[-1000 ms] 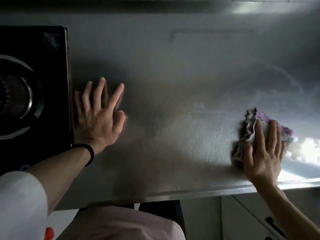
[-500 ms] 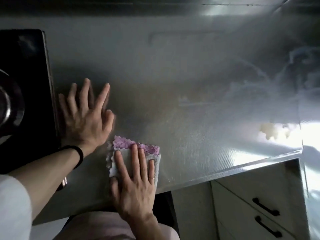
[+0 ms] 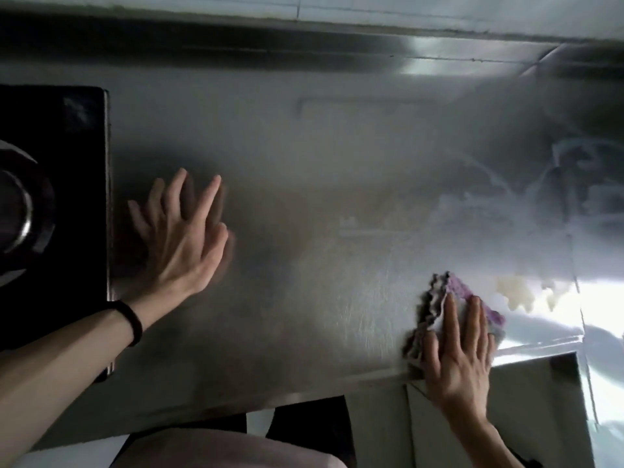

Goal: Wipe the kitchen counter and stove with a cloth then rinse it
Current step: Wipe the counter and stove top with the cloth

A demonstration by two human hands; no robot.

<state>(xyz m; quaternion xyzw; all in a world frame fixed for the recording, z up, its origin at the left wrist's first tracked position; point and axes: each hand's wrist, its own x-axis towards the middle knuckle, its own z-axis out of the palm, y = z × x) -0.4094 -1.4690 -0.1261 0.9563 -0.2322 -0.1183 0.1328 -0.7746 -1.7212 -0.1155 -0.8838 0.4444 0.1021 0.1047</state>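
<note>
A steel kitchen counter (image 3: 320, 204) fills the view. On its front right part lies a folded purple and grey cloth (image 3: 456, 292). My right hand (image 3: 459, 356) presses flat on the cloth with straight fingers, close to the counter's front edge. My left hand (image 3: 182, 238) rests flat on the counter with fingers spread, just right of the black stove (image 3: 67, 204). Part of a round metal burner ring (image 3: 20, 211) shows at the left edge.
A steel backsplash (image 3: 304, 45) runs along the rear. Wet wipe streaks (image 3: 557, 184) and a bright sunlit patch (image 3: 594, 305) mark the right side. White cabinet fronts (image 3: 523, 417) stand below the counter's front edge at the right.
My right hand slid the cloth from the front left, beside my left hand, back to the front right of the counter. My left hand stayed flat by the stove.
</note>
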